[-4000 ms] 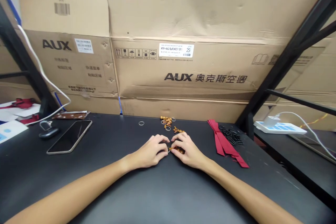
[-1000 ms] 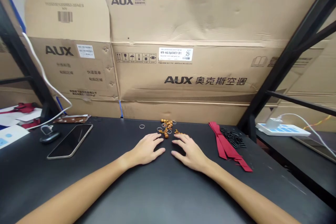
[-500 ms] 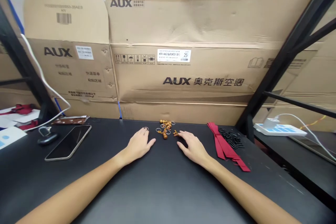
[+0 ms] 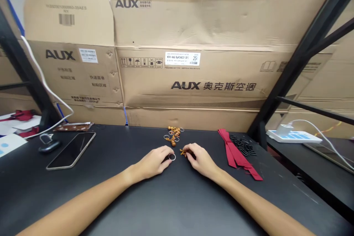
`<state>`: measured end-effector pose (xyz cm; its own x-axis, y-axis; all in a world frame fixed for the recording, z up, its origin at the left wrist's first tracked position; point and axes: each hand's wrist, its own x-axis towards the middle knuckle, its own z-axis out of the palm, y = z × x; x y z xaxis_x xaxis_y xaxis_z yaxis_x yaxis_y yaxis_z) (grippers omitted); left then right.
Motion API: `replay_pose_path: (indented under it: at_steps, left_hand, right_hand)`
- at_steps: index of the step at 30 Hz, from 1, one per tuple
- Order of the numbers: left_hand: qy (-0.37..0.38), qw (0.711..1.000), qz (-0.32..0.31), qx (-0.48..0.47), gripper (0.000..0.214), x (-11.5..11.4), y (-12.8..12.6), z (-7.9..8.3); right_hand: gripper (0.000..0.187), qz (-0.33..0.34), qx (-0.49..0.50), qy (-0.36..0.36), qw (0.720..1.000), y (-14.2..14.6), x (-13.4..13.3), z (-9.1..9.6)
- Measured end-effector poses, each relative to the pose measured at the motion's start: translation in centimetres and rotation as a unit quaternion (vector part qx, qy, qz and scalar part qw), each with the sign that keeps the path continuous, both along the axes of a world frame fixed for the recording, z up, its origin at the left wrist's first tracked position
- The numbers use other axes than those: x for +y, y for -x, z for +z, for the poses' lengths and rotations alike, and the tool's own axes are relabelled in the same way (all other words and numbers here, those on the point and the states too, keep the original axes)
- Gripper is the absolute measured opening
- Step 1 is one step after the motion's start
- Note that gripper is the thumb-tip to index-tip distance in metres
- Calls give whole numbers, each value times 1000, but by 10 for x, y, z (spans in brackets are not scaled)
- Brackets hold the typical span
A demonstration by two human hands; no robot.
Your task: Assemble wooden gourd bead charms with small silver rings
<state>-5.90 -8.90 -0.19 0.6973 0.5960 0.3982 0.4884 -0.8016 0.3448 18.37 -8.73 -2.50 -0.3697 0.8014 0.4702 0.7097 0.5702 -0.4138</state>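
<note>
My left hand (image 4: 155, 161) rests on the black table (image 4: 171, 206) with its fingertips pinched on a small metal key ring (image 4: 172, 157). My right hand (image 4: 199, 158) is just to the right, fingers pinched on a small brown wooden bead charm (image 4: 182, 152). The ring and the charm sit a few centimetres apart. Behind the hands lies a small pile of finished wooden gourd charms with rings (image 4: 173, 135).
Red ribbons (image 4: 235, 152) and a heap of black loops (image 4: 245, 143) lie to the right. A phone (image 4: 71, 150), a dark key fob (image 4: 47, 145) and a brown packet (image 4: 73, 127) lie to the left. Cardboard boxes (image 4: 193, 51) wall off the back. A black rack post (image 4: 293, 70) slants at the right.
My left hand reached back to a lone ring and drew it forward. My right hand took a bead charm and pulled it toward me. Both hands went from flat to pinched.
</note>
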Motion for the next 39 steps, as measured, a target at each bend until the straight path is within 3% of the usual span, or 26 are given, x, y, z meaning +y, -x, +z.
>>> replay_pose_path:
  at_steps: [5,9,29,34,39]
  left_hand:
    - [-33,999,14,15,15,3,-1,-1]
    - [-16,1000,1,24,20,2,-2,0]
    - [22,999,-16,17,18,1,-1,5]
    - [-33,999,-18,36,17,-1,-3,5]
    - [-172,973,-41,147,12,-1,-9,7]
  right_hand:
    - [19,-10,-13,-20,1000,1,0,2]
    - [17,-5,-56,-27,998,2,0,3]
    - [14,45,-27,-9,999,5,-7,8]
    - [13,50,-24,-15,998,5,-6,6]
    - [12,60,-11,-29,998,5,-4,3]
